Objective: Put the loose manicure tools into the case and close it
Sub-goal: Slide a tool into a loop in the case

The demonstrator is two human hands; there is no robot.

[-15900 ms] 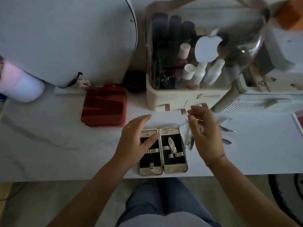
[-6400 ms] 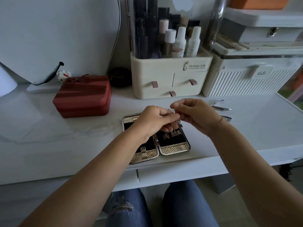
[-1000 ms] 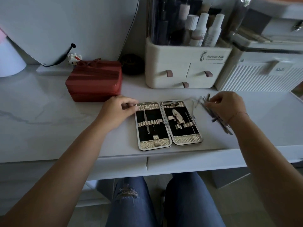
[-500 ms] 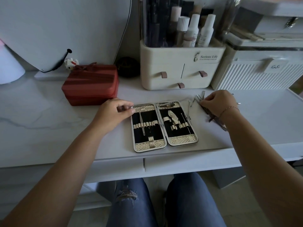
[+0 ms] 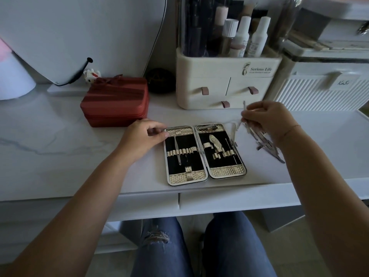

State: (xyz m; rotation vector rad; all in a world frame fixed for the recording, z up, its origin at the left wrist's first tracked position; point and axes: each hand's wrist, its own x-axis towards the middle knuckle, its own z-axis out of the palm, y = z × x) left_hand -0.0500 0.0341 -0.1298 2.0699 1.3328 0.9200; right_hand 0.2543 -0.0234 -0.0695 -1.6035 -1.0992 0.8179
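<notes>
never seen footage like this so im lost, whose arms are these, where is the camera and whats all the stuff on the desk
There is no machine here. A person wears one camera on the head, looking forward and down, so the arms are their own and the jeans at the bottom are their legs. On the white desk lies an open manicure case, with a few tools already tucked under its straps. The left hand holds the top left corner of it with curled fingers. The right hand pinches a thin metal tool above a heap of loose tools lying beside the case. Behind stand a red box and a cream organiser holding bottles.
</notes>
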